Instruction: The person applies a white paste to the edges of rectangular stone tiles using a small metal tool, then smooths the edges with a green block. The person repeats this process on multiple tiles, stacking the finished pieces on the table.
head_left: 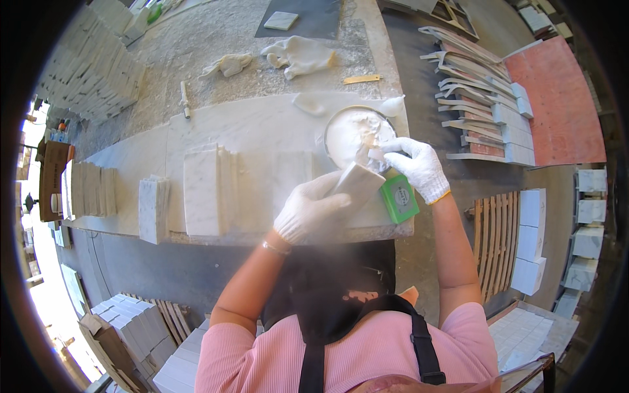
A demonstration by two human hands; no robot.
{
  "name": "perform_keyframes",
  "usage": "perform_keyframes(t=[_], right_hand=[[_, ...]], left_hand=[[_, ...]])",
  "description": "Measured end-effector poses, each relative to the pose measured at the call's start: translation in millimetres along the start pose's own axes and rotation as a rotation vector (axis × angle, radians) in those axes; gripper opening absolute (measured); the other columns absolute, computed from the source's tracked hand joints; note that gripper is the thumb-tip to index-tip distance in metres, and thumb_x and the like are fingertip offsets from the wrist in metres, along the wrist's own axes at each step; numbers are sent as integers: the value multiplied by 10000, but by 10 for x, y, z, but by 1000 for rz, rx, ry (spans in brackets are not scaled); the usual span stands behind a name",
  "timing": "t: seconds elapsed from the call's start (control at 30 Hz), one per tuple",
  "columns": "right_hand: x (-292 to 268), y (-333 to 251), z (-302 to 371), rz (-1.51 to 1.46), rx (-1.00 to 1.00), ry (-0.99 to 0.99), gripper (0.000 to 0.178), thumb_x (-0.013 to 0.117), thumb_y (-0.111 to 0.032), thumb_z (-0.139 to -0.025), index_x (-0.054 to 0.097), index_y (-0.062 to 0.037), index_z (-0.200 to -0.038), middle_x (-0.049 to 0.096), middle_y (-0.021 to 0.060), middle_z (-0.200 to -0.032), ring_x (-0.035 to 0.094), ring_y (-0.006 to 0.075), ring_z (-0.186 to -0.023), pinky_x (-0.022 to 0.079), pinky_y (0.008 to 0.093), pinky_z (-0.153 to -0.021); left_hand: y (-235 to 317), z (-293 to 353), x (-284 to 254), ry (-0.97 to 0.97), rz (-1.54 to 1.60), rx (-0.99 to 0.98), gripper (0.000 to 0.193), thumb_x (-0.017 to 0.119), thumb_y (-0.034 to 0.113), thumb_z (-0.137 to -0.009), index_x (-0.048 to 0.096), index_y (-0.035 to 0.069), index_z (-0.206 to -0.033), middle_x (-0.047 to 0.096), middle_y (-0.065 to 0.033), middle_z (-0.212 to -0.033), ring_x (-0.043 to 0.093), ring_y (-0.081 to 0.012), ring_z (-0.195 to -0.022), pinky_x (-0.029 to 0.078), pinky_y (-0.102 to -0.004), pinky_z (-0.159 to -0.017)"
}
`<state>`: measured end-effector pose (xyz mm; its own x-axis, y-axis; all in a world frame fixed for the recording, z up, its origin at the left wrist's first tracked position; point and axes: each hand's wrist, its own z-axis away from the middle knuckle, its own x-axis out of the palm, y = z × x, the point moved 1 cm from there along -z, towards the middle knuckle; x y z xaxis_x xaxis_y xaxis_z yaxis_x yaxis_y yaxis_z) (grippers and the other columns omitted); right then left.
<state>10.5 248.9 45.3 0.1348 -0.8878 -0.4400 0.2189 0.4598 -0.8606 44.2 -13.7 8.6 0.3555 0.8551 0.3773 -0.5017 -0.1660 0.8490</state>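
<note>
My left hand (pixel 308 208), in a white knit glove, grips a white marble tile (pixel 359 183) that is tilted up over the table's front part. My right hand (pixel 419 169), gloved alike, has its fingers pinched on a small pale flat piece (pixel 376 155) at the tile's far edge; its exact kind is unclear. Just beyond the tile stands a round bowl (pixel 327 145) of white powder or paste (pixel 357 128), partly hidden by the tile. A green box (pixel 400 198) lies below my right hand, close to the tile's right side.
Upright marble tiles (pixel 202 190) stand in rows along the table's front left. Farther back lie loose gloves (pixel 301 56), a yellow strip (pixel 362 79) and a white stick-like tool (pixel 185 99). Tall tile stacks (pixel 98 65) fill the far left; a slatted pallet (pixel 496 245) stands at right.
</note>
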Motion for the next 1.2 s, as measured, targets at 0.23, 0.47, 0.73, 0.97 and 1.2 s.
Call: perform_keyframes(t=[0.23, 0.47, 0.73, 0.97, 1.2], right_hand=[[-23, 81, -42, -82, -31, 15, 222, 763, -105, -928, 795, -16, -1128, 771, 23, -970, 664, 79, -844, 528, 254, -758], [-78, -111, 37, -211, 63, -19, 215, 772, -121, -929, 790, -51, -1131, 728, -24, -887, 591, 36, -715, 438, 208, -629], [-6, -267, 51, -202, -19, -27, 224, 761, -76, -931, 781, -14, -1145, 733, -6, -915, 599, 36, -747, 464, 213, -657], [29, -118, 28, 189, -219, 134, 238, 722, -139, -938, 804, -103, -1158, 777, 96, -1034, 727, 195, -929, 559, 321, -831], [100, 23, 63, 692, -366, 208, 225, 743, -161, -889, 816, -193, -1099, 742, 85, -949, 712, 311, -884, 571, 401, -788]], left_hand=[[48, -19, -9, -69, 62, -8, 579, 766, 222, -964, 609, -43, -1455, 714, -82, -1296, 651, -153, -1143, 531, -329, -996], [85, -49, -46, -114, 103, -44, 583, 769, 262, -974, 613, -47, -1443, 710, -86, -1305, 656, -158, -1148, 530, -333, -1002], [70, -71, -78, -119, 54, -36, 596, 772, 280, -976, 610, -48, -1447, 709, -85, -1308, 650, -160, -1161, 525, -339, -1011], [142, -55, -128, -142, 163, -65, 594, 766, 269, -983, 602, -49, -1457, 701, -95, -1327, 653, -168, -1170, 525, -337, -1020], [176, -25, -145, -137, 187, -49, 536, 721, 212, -1013, 597, -55, -1461, 702, -101, -1329, 657, -175, -1170, 528, -336, -1021]])
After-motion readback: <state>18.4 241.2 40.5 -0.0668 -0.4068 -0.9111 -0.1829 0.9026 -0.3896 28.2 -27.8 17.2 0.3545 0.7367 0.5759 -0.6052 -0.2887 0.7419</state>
